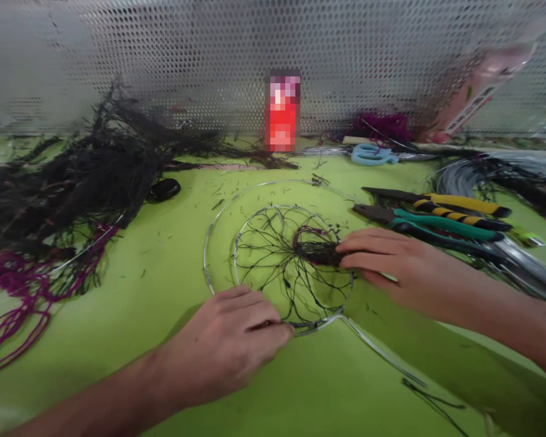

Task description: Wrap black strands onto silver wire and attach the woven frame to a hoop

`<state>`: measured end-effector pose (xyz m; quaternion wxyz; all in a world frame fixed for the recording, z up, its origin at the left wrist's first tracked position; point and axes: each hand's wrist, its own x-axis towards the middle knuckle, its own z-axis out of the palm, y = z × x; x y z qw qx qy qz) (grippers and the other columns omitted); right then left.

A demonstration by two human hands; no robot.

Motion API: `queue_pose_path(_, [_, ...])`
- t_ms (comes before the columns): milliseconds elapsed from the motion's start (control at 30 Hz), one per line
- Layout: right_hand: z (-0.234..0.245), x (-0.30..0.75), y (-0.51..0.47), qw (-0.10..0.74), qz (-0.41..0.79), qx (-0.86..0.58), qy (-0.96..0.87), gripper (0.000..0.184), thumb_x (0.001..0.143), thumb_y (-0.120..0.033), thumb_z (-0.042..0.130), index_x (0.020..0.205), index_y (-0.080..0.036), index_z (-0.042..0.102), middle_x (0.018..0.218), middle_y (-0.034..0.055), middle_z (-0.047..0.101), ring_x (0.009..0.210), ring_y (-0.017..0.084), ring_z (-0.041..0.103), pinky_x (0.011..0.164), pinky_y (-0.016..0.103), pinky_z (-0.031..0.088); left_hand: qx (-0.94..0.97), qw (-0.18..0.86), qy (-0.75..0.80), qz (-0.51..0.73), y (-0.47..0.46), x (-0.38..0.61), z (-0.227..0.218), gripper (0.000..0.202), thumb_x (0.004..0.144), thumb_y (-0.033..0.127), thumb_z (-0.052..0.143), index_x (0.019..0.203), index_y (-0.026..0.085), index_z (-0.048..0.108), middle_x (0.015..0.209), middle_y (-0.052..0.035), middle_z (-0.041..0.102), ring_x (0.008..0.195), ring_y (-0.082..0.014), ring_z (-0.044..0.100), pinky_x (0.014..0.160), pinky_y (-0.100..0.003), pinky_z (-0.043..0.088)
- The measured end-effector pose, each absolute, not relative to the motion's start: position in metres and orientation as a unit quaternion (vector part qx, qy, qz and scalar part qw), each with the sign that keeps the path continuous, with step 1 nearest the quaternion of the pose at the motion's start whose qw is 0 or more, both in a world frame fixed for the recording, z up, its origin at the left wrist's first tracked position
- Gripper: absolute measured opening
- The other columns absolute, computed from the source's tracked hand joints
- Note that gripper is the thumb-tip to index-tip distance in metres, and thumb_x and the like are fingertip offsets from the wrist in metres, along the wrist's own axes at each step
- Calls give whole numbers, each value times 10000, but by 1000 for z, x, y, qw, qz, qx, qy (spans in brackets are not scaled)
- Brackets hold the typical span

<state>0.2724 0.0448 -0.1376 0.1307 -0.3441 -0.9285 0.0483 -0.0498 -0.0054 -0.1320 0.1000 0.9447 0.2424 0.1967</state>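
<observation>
A silvery wire ring (235, 246) with a black knotted net (273, 227) strung across it lies in the middle of the green tabletop. My left hand (232, 337) is closed on the ring's near left edge, thumb and fingers pinched together. At the ring's right side, my right hand (389, 261) grips the gathered dark bunch of netting (318, 251) between fingers and thumb. Strands fan out from that bunch to the rim. A dark purple cord (308, 230) loops beside it. The wire's larger outer loop (206, 255) curves around the ring, and a loose tail (382, 351) runs toward the lower right.
Pliers with green handles (450, 226) and pliers with yellow-black handles (464, 204) lie right. Behind are light blue-handled scissors (372, 154). Black netting (86, 176) and magenta cord (16, 273) heap at left. A perforated metal panel (200, 60) stands at the back.
</observation>
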Motion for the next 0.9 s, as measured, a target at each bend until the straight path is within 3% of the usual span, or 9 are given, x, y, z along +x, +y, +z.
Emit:
queue_pose_path(100, [-127, 256, 20, 149, 58, -374, -914, 372, 987, -131, 433, 1224, -228, 702, 1333, 117, 652, 1138, 306, 673, 945, 511, 576, 942, 113, 247, 198, -5, -50, -132, 120, 1003, 119, 598, 971, 169, 702, 819, 5, 654, 698, -148, 538, 643, -306, 396])
queue_pose_path(200, [-126, 237, -1, 134, 135, -362, -912, 230, 1032, -246, 494, 1140, -236, 696, 1187, 80, 683, 991, 252, 682, 804, 423, 577, 940, 111, 253, 201, -6, -49, -132, 115, 1004, 117, 604, 989, 177, 701, 873, 5, 672, 721, -145, 560, 654, -299, 401])
queue_pose_path(333, [-134, 225, -2, 150, 225, -332, -904, 195, 1048, -170, 498, 1064, -216, 687, 1072, 45, 686, 939, 196, 637, 799, 368, 508, 928, 131, 280, 207, -6, -48, -133, 153, 1042, 151, 563, 1007, 181, 709, 958, 2, 675, 799, -148, 580, 719, -309, 394])
queue_pose_path(467, [-139, 229, 11, 152, 274, -315, -896, 195, 1058, -147, 489, 1069, -220, 670, 1077, 16, 665, 961, 153, 605, 934, 365, 435, 893, 248, 327, 184, -2, -49, -134, 163, 1053, 267, 583, 1043, 239, 744, 992, 30, 676, 880, -136, 594, 791, -291, 399])
queue_pose_path(700, [-138, 233, 12, 162, 240, -319, -902, 145, 1012, -115, 535, 1064, -193, 646, 1068, 36, 635, 943, 160, 571, 863, 339, 439, 879, 304, 315, 190, 1, -54, -130, 160, 1031, 129, 587, 1002, 213, 720, 1048, 31, 668, 948, -119, 578, 827, -262, 390])
queue_pose_path(900, [-134, 214, 2, 223, 107, -275, -929, 164, 1000, -113, 533, 1076, -169, 668, 1021, 63, 669, 841, 190, 569, 740, 353, 451, 887, 283, 316, 184, 0, -56, -126, 187, 1002, 80, 590, 995, 217, 716, 1045, 32, 676, 942, -129, 576, 830, -289, 383])
